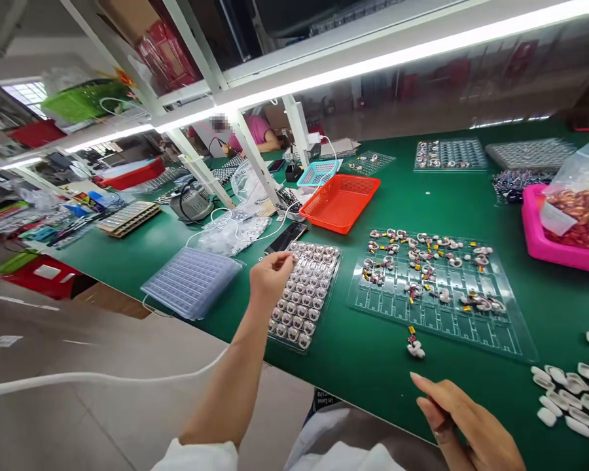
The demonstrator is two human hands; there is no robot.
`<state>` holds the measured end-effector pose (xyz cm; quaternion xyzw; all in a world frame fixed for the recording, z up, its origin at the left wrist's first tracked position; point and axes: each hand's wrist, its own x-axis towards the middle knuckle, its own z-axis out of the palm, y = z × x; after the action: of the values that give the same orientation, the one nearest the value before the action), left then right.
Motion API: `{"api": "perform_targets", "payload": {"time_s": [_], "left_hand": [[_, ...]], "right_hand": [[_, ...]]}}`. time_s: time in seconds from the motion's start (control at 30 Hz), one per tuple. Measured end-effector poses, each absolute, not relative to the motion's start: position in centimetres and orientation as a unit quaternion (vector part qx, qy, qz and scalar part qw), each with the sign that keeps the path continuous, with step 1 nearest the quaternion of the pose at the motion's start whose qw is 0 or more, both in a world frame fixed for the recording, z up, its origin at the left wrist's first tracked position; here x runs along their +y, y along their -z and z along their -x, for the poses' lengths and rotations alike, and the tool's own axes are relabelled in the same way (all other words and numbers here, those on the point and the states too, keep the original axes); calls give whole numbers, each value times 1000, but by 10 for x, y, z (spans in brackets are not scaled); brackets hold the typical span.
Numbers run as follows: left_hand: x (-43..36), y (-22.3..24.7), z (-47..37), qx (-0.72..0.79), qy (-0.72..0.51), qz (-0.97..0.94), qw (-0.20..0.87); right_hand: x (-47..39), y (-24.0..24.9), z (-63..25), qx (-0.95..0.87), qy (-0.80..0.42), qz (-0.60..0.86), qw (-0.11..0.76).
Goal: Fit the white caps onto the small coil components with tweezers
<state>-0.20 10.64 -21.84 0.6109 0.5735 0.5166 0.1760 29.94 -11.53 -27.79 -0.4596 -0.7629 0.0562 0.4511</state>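
My left hand (269,278) is closed in a pinch over the far left part of a clear tray of round shiny parts (307,288). Whatever lies between its fingertips is too small to make out. Low on the right, my right hand (464,418) hovers near the table's front with its fingers stretched out, holding nothing I can see. Just beyond its fingertips lies a small white part with wires and a yellow tag (415,347). Farther back, a clear compartment tray (436,333) carries several similar wired white parts, mostly in its far rows.
Loose white oval shells (569,399) lie at the right. Behind are an orange basket (343,203), a phone (285,238) and a pink bin (564,255) of copper-coloured parts. Stacked clear trays (191,281) sit left. A person (255,133) sits across the table.
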Motion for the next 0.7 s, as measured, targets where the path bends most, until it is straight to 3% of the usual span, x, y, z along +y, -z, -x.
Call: {"api": "perform_targets", "payload": {"time_s": [0.3,0.7], "left_hand": [[187,231,22,515,-407,-754,-6],[197,262,23,458,-282,-831,-140]], "right_hand": [[-117,283,-298,-755,-12,477,450],[-120,290,-297,-753,-8,469,461]]}}
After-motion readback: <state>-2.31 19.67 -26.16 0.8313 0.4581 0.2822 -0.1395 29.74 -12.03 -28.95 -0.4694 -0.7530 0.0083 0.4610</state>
